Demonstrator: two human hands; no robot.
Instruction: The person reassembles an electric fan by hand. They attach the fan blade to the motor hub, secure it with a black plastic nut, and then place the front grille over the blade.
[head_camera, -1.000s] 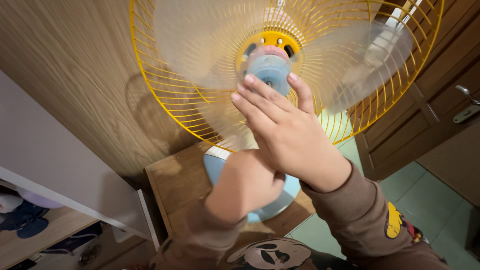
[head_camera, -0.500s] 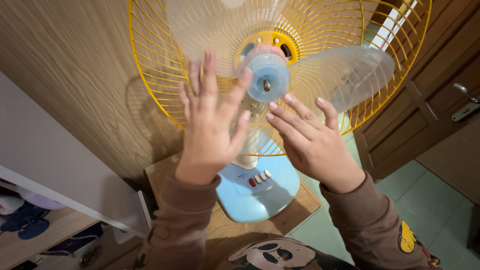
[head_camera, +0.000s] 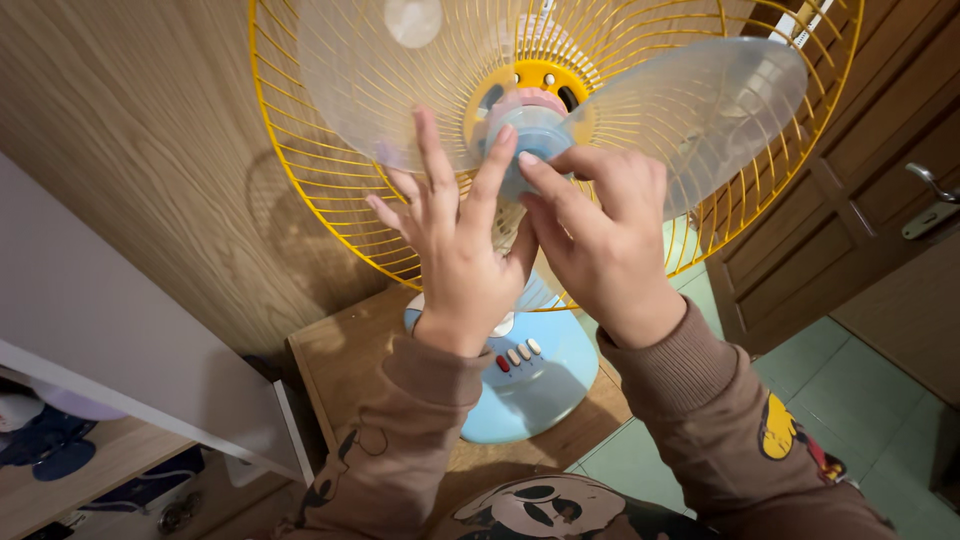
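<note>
- Translucent, pale plastic makes up the fan blades, broad and rounded like petals; one spreads toward two o'clock, another toward eleven.
- Where they meet sits the blade hub, a smooth light-blue cylinder with a pinkish ring behind it.
- My left hand is spread wide, fingers fanned upward, fingertips resting against the hub from seven o'clock; it grips nothing fully.
- My right hand is curled, thumb and fingers bent in and pinching the hub's rim from four o'clock.
- Behind the blades curves the rear grille, thin glossy yellow wire radiating from a yellow centre plate.
- At six o'clock, below my wrists, stands the fan base, a rounded sky-blue plastic foot with a row of small buttons, one red, the rest pale.
- It rests on a small wooden stand, matte and brown.
- Grained wood panelling fills nine o'clock; a panelled door with a metal lever handle is at three.
- Ribbed brown sleeve cuffs cover both my wrists.
</note>
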